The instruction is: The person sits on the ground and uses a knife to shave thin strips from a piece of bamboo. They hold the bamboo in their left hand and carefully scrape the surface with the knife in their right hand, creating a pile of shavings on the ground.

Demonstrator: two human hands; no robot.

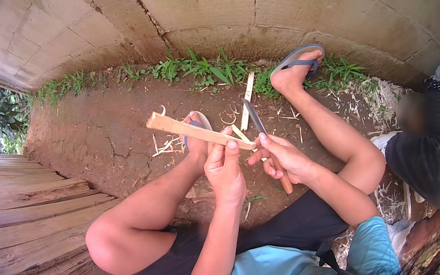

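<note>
I see a wall (198, 2) ahead, planks (36, 212) on the left and a person (429, 147) close on the right. The widest room is over the dirt (76, 123) by the planks. The left hand (225, 168) pinches the stick (187, 130) between the legs (337, 130). The right hand (288, 158) grips the knife (255, 118).

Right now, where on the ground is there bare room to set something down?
The widest bare patch is the cracked soil between the wooden planks, the grass and the shavings by the left foot. Crowded: from there to the right foot, with a pale wood strip and more shavings.
</note>
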